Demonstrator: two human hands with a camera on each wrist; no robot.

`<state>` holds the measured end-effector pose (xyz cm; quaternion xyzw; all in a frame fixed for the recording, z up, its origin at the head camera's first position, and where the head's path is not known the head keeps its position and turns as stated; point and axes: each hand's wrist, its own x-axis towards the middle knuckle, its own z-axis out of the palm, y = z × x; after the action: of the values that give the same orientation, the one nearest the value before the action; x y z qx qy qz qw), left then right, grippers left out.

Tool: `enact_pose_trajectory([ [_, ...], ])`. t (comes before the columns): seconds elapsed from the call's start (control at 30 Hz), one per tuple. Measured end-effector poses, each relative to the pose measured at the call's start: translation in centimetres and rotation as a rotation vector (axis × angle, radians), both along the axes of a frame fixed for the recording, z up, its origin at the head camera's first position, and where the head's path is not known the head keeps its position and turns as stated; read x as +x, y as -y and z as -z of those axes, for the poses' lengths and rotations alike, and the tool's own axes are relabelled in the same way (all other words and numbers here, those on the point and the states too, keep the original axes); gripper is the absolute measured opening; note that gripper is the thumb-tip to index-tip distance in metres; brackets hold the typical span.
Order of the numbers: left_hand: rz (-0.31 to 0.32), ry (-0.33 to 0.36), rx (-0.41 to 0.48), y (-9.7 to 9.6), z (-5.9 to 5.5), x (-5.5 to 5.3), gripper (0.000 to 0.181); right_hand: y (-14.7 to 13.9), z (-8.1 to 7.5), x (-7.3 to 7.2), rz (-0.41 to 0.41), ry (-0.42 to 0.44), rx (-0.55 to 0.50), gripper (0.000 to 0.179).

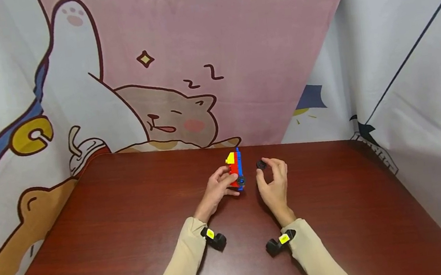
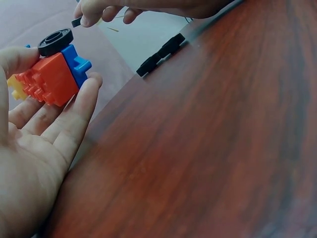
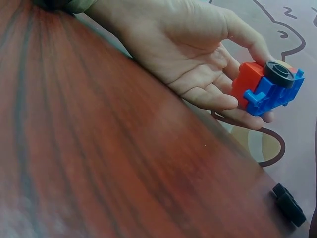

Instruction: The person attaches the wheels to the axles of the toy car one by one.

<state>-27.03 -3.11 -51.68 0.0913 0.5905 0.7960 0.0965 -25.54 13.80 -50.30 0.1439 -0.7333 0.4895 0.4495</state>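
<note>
My left hand [image 1: 219, 186] holds a small toy vehicle built of red, blue and yellow blocks [image 1: 233, 169] between thumb and fingers, raised over the table. A black wheel [image 2: 55, 42] sits on its blue side, also visible in the right wrist view as a black ring [image 3: 279, 74]. To its right, my right hand [image 1: 273, 185] pinches a small black wheel [image 1: 261, 164] at the tips of thumb and index finger. The left wrist view catches only a dark edge of this wheel [image 2: 77, 22]. In the right wrist view, the left hand [image 3: 198, 64] shows instead of the right.
Black wheels [image 2: 161, 54] lie together on the dark red-brown table [image 1: 134, 240] near its far edge. Behind the table hangs a cloth printed with cartoon animals [image 1: 184, 114]. White cloth [image 1: 416, 86] closes off the right side.
</note>
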Motion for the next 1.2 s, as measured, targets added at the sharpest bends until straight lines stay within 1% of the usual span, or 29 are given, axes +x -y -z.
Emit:
enact_pose_trajectory([
  [0.17, 0.004, 0.009, -0.009, -0.1, -0.1, -0.1, 0.037, -0.5, 1.7, -1.3, 0.008, 0.01, 0.019, 0.038],
  [0.33, 0.005, -0.001, -0.011, -0.1, -0.2, 0.0, 0.037, -0.4, 2.3, -1.7, -0.038, 0.028, 0.041, 0.036],
  [0.43, 0.014, 0.0, -0.014, -0.2, -0.2, 0.1, 0.038, -0.2, 2.4, -1.7, -0.047, 0.031, 0.045, 0.035],
  [0.53, 0.018, 0.001, -0.021, -0.2, -0.3, 0.2, 0.039, -0.2, 2.5, -1.7, -0.04, 0.03, 0.039, 0.035],
  [0.77, 0.005, -0.008, -0.022, -0.1, -0.4, 0.0, 0.039, 0.4, 2.4, -2.1, -0.04, 0.057, 0.034, 0.035],
  [0.93, 0.013, 0.001, -0.014, -0.2, -0.3, 0.0, 0.039, 0.7, 2.4, -2.4, -0.039, 0.066, 0.03, 0.035],
  [1.1, 0.005, -0.024, -0.01, -0.1, -0.1, 0.1, 0.04, 0.9, 2.5, -2.4, -0.045, 0.07, 0.034, 0.035],
  [1.2, 0.013, -0.036, -0.009, -0.1, 0.0, 0.1, 0.041, 1.0, 2.5, -2.3, -0.05, 0.071, 0.027, 0.035],
])
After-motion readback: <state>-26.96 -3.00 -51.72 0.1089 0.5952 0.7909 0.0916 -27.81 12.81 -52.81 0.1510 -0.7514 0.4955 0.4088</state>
